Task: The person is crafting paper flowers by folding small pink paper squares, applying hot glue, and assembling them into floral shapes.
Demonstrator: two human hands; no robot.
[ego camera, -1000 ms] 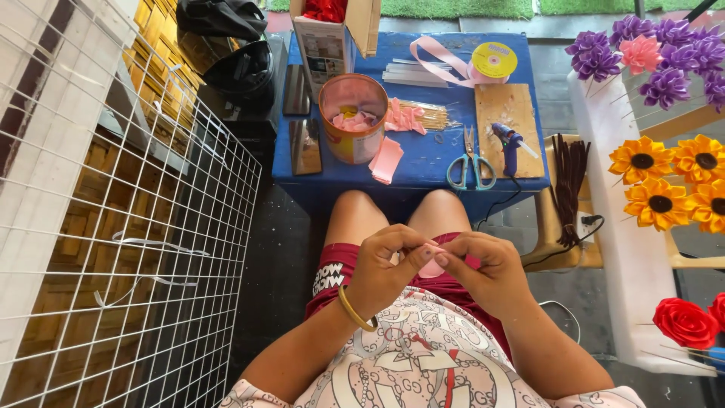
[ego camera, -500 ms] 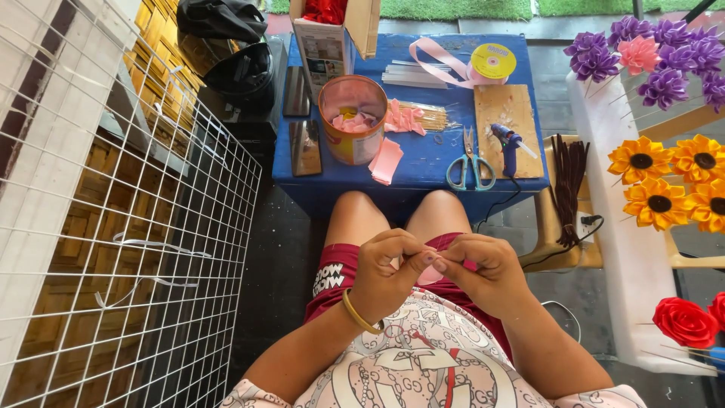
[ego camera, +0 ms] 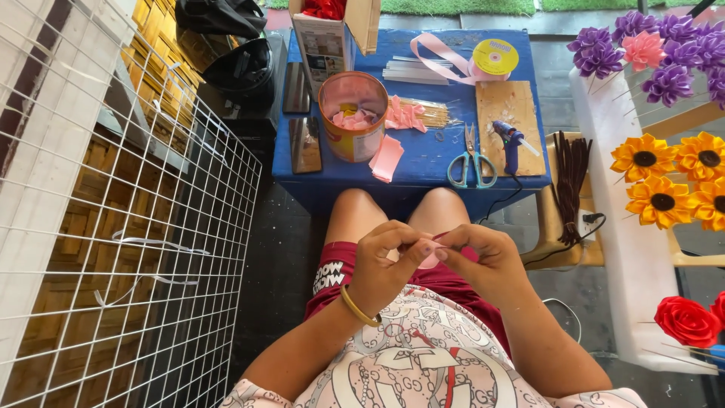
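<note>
You are holding both hands together over your lap, your left hand (ego camera: pixel 385 264) and your right hand (ego camera: pixel 487 261) meeting fingertip to fingertip, and between them you are pinching a small pink piece of ribbon (ego camera: pixel 432 258); most of it is hidden behind your fingers, so it looks folded, though that is hard to tell. Both grips are narrow, closing on that piece, and a gold bangle (ego camera: pixel 356 308) is sitting on your left wrist. Just past your knees a low blue table (ego camera: pixel 423 162) is standing. On its near edge teal-handled scissors (ego camera: pixel 471 160) are lying beside a blue glue gun (ego camera: pixel 510 142), whose tip is resting toward a wooden board (ego camera: pixel 510 102). Left of the scissors a loose pink ribbon strip (ego camera: pixel 387 159) is lying against a round tub (ego camera: pixel 353 113) holding more pink pieces. Farther back a ribbon roll (ego camera: pixel 491 59) with a yellow centre is trailing a pink loop. To your right a white stand (ego camera: pixel 612 227) is bearing yellow flowers (ego camera: pixel 664 181), purple flowers (ego camera: pixel 664 53) above and a red rose (ego camera: pixel 687 321) below. To your left a white wire grid (ego camera: pixel 128 227) is leaning.
</note>
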